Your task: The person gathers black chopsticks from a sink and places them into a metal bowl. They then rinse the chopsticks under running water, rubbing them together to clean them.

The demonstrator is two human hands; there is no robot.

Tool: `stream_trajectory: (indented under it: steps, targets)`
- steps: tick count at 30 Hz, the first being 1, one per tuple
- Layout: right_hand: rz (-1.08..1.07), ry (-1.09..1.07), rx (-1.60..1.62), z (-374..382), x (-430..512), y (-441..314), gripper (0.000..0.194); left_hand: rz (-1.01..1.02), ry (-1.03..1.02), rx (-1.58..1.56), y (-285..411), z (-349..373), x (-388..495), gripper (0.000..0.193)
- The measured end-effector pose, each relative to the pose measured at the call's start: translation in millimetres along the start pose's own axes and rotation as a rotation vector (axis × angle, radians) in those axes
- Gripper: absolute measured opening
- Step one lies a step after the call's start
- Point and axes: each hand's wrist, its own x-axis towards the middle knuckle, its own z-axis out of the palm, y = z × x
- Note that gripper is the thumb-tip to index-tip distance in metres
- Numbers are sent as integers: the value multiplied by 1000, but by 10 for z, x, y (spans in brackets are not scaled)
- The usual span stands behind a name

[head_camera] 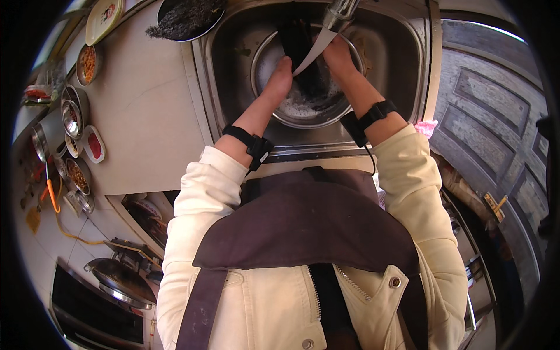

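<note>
A round metal basin [313, 125] of foamy water stands in the stainless steel sink [236, 87]. A long black, limp piece [297, 48], its material unclear, hangs into the water. My left hand [279, 78] grips its left side, the thumb on top and the other fingers hidden behind it. My right hand [339, 56] is at its right side, with the fingers partly covered by the tap and the water. From the metal tap [339, 17] a stream of water [316, 50] runs down between my hands onto the black piece.
A dark bowl [192, 37] of black, stringy matter [188, 22] sits on the counter [153, 109] left of the sink. Farther left stand a bowl of orange food [87, 64], a white dish [94, 144] and several metal bowls. A wok [120, 280] lies lower left; a grey panelled door [490, 109] is right.
</note>
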Motion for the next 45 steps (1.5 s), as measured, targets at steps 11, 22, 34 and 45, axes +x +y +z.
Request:
stream_trajectory:
  steps: [11,22,34,45]
  targets:
    - [252,-57,-68,44,-361,105,50,-337,97,-406,-33,139,4,66]
    - [385,111,110,382,-518,181,63,-427,-63,-700,94,293,-133,51]
    - [346,174,-68,348,-421,360,61,-440,-42,-551,91,250,-182,51]
    - [231,76,17,463,-772,133,48,-399,-27,-665,-54,238,90,49]
